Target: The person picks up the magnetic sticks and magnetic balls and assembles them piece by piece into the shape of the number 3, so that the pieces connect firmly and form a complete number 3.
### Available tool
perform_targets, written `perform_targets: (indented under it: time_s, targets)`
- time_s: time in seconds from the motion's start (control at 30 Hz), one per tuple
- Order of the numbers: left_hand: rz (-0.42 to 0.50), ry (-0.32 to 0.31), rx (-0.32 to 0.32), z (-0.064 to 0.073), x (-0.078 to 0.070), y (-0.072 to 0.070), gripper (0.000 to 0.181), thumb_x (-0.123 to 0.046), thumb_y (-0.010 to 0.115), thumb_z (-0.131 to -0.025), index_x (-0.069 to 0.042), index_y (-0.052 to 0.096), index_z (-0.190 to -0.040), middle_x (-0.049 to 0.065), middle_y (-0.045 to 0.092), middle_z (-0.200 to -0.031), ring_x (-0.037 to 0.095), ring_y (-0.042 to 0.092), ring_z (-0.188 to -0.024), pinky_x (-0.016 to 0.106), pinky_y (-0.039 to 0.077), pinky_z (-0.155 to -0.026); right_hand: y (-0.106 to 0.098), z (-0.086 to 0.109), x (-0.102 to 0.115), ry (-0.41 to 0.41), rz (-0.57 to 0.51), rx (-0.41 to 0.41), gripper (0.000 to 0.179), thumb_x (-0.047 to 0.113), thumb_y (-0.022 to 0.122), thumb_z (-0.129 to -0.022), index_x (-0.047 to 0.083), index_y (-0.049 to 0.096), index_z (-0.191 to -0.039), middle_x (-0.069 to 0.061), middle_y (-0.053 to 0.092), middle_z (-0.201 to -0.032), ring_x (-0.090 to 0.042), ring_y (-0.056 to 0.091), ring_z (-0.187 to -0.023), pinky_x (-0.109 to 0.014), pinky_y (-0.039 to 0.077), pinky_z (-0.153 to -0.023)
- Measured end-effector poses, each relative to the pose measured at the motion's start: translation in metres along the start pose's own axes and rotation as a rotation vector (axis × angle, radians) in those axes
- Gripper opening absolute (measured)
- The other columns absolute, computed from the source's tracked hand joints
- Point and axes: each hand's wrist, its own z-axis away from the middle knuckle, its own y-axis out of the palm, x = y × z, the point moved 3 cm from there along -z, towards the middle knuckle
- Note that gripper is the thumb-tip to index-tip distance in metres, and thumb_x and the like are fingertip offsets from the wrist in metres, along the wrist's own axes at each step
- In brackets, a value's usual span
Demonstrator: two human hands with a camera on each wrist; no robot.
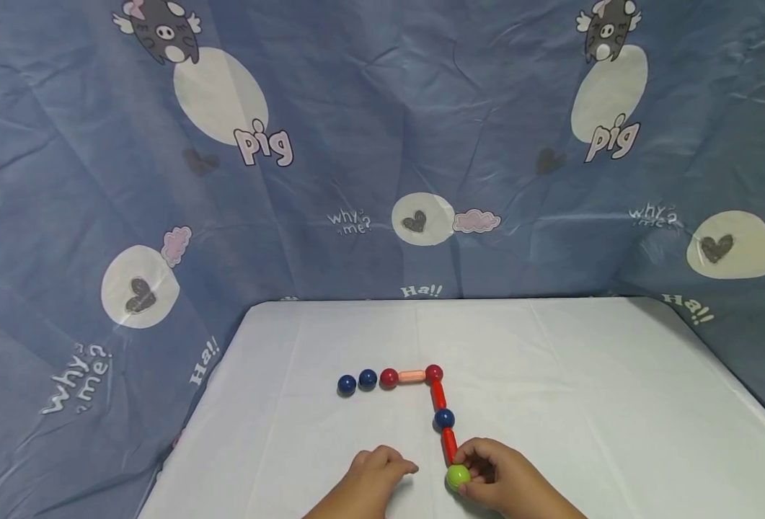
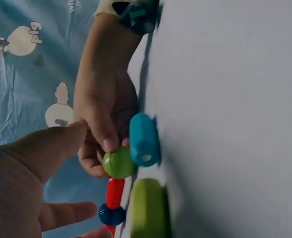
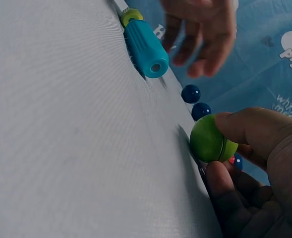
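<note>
My right hand [image 1: 502, 476] pinches a green ball [image 1: 457, 476] between thumb and fingers at the near end of a chain. Touching or almost touching that ball is a red rod [image 1: 450, 446]. Beyond it come a blue ball [image 1: 444, 419], another red rod [image 1: 438, 394] and a red ball [image 1: 434, 373]. There the chain turns left along a peach rod [image 1: 412, 375] to a second red ball [image 1: 389, 378]. My left hand [image 1: 374, 477] is left of the green ball, fingers extended, holding nothing; the left wrist view shows its spread thumb [image 2: 46, 148].
Two blue balls [image 1: 368, 379] [image 3: 191, 93] sit left of the chain on the white tabletop [image 1: 551, 375]. The wrist views show a teal ribbed piece [image 3: 146, 48] and a lime-green piece [image 2: 147, 208] near the hands. A blue printed cloth [image 1: 356, 166] hangs behind.
</note>
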Motion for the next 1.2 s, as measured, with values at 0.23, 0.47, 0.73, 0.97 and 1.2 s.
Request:
perform_targets:
  time_s: [0.23,0.47,0.73,0.97,1.2]
  targets:
    - [-0.075,0.085,0.008,0.004,0.008,0.015,0.058,-0.059,0.083,-0.081,-0.031,0.070,-0.131,-0.016,0.056,-0.109,0.000,0.041,-0.090,0.025,0.051,-0.083,0.000,0.002,0.000,-0.027,-0.014,0.004,0.025,0.011,0.084,-0.087,0.013,0.070,-0.108,0.001,0.067,-0.096,-0.008,0.061,-0.082,-0.022,0.054,-0.072]
    - [-0.052,0.140,0.069,-0.001,0.011,0.022,0.043,-0.052,0.080,-0.087,-0.035,0.073,-0.126,-0.021,0.055,-0.098,-0.005,0.042,-0.082,0.020,0.047,-0.076,0.000,0.000,-0.002,-0.002,-0.021,0.008,0.025,0.013,0.084,-0.087,0.015,0.070,-0.109,0.001,0.067,-0.096,-0.009,0.061,-0.083,-0.022,0.053,-0.072]
    - [0.029,0.228,0.137,-0.006,0.010,0.026,0.016,-0.033,0.081,-0.090,-0.028,0.081,-0.105,-0.022,0.054,-0.086,-0.008,0.048,-0.075,0.013,0.048,-0.071,0.000,0.001,-0.002,-0.004,-0.038,0.011,0.026,0.012,0.083,-0.087,0.013,0.070,-0.110,0.000,0.067,-0.095,-0.010,0.060,-0.082,-0.022,0.052,-0.071]
    - [-0.031,0.253,0.157,-0.007,0.007,0.025,0.011,-0.032,0.079,-0.092,-0.026,0.081,-0.101,-0.021,0.055,-0.079,-0.008,0.051,-0.071,0.013,0.050,-0.069,0.001,0.000,-0.002,-0.017,-0.026,0.005,0.025,0.013,0.083,-0.088,0.014,0.070,-0.109,0.000,0.067,-0.096,-0.009,0.061,-0.082,-0.022,0.053,-0.072]
    - [-0.031,0.303,0.144,-0.006,0.002,0.026,0.010,-0.027,0.078,-0.092,-0.021,0.082,-0.099,-0.021,0.058,-0.076,-0.009,0.052,-0.071,0.014,0.050,-0.070,0.001,0.000,-0.004,0.039,-0.048,-0.004,0.026,0.013,0.084,-0.087,0.014,0.071,-0.109,-0.001,0.067,-0.095,-0.015,0.062,-0.084,-0.024,0.054,-0.073]
